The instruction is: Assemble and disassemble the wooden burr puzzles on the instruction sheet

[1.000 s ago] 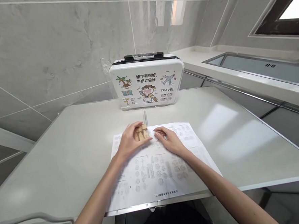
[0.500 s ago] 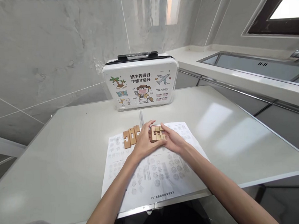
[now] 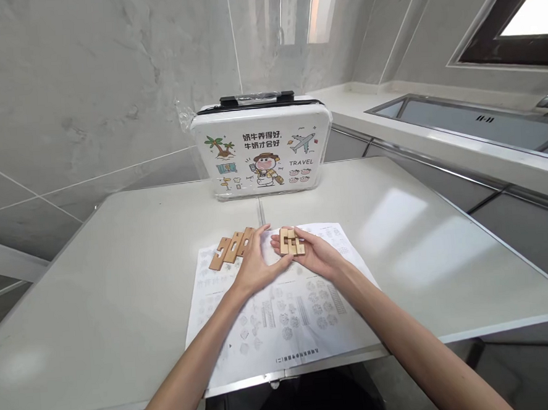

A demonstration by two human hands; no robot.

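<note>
On my feed, both bare hands meet over a printed sheet (image 3: 285, 319) that lies flat on the pale surface (image 3: 120, 270), its near edge at the surface's front rim. The right hand (image 3: 318, 259) grasps a wooden block cluster (image 3: 291, 241), a small knot of notched, light-coloured bars. Its fingers are curled under and around the bars, and it holds them just above the top part of the sheet.

The left hand (image 3: 255, 265) is released, palm down, fingers spread. Its thumb reaches toward the right hand's fingers, and its fingertips are at the end of the loose wooden pieces (image 3: 232, 247). I cannot tell whether they touch. Those three notched bars lie side by side, slanted, at the sheet's upper left corner, partly on the paper and partly on the surface. They sit apart from the held cluster, with the left hand between the two.

Behind them, well apart, a white carry case (image 3: 262, 147) with cartoon travel pictures and the word TRAVEL stands upright at the back of the surface, against the grey tiled wall (image 3: 85, 86). To the right I see a sink (image 3: 473, 121) set into a counter, below a dark-framed window (image 3: 513, 23).
</note>
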